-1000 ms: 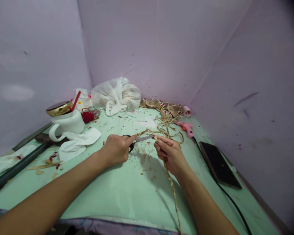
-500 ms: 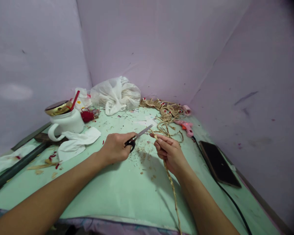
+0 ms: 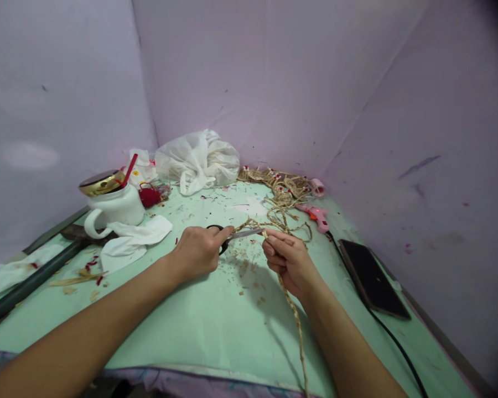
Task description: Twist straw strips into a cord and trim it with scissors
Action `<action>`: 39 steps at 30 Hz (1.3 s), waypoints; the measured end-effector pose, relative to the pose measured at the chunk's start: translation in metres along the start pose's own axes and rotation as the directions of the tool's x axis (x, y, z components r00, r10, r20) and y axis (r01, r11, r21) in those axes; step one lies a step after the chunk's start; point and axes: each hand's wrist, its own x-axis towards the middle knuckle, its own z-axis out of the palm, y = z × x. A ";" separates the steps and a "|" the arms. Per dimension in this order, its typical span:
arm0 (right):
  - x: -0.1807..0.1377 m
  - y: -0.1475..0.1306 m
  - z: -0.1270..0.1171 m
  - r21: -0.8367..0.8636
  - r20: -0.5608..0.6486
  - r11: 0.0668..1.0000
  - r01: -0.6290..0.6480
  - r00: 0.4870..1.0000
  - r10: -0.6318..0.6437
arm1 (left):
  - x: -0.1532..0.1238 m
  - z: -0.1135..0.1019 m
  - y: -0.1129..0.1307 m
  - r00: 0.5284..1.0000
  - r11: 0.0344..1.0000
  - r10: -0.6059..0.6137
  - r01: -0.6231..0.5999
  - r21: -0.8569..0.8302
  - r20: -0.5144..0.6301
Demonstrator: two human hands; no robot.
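Note:
My left hand (image 3: 197,250) is closed around the black handles of a pair of scissors (image 3: 245,234). Their blades point right and reach the fingertips of my right hand (image 3: 288,257). That hand pinches a braided straw cord (image 3: 293,309) near its upper end, and the rest of the cord hangs toward the table's front edge. The blade tips meet the cord's end at my right fingers; whether they touch it I cannot tell. A thin straw strand (image 3: 249,221) shows just behind the blades, near my left index finger.
Woven straw pieces (image 3: 288,185) with red and white bits lie at the back. Right of them are a pink glue gun (image 3: 315,216) and a phone (image 3: 373,279). Leftward stand a white mug (image 3: 118,210), a plastic bag (image 3: 199,160), red yarn (image 3: 149,196) and a hammer (image 3: 37,282).
The scissors have turned from pointing up and right to nearly level, and their tips have come to my right fingertips. My right hand keeps its hold on the cord.

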 end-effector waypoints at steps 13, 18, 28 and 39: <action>0.005 0.013 -0.003 -0.711 -0.117 0.682 0.172 0.927 -0.356 | 0.003 -0.006 0.009 0.967 0.901 -0.254 0.228 -0.369 -0.023; 0.005 0.014 -0.003 -0.795 -0.138 0.589 0.146 0.902 -0.410 | 0.003 -0.004 0.014 0.959 0.849 -0.282 0.264 -0.458 0.031; 0.001 0.009 0.004 0.056 0.117 0.916 -0.397 0.914 0.389 | 0.020 0.005 0.021 0.830 -0.352 -0.321 0.343 -0.871 0.457; 0.001 0.027 0.015 -0.070 0.064 0.960 -0.270 0.959 0.274 | 0.026 -0.008 0.016 0.707 0.400 -0.661 0.049 -0.915 -0.251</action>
